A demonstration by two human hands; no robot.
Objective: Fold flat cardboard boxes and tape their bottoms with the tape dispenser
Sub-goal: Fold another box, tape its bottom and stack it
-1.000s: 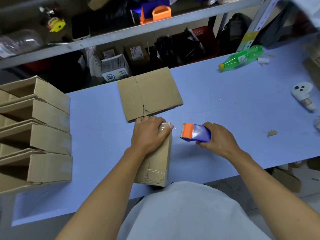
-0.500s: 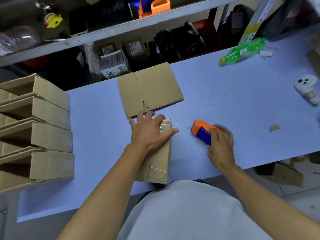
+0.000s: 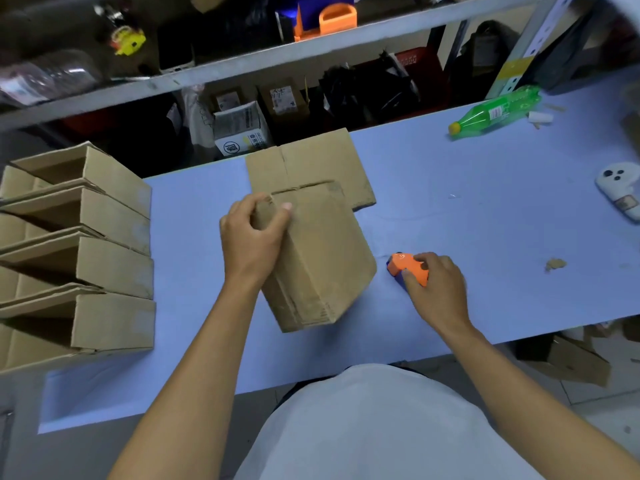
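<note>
With the left hand (image 3: pixel 254 237) gripping the folded cardboard box (image 3: pixel 318 261) by one corner, a slip could drop it; the right hand (image 3: pixel 438 289) rests on the tape dispenser (image 3: pixel 405 268).

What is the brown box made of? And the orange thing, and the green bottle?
The box in the left hand looks like matte brown cardboard, with creased edges. The tape dispenser under the right hand seems smooth orange plastic. The green bottle looks like see-through plastic, slightly shiny.

Matt brown cardboard box (image 3: pixel 322 258); smooth matt blue table (image 3: pixel 485 209); glossy orange plastic tape dispenser (image 3: pixel 407 268); glossy green plastic bottle (image 3: pixel 495 110).
</note>
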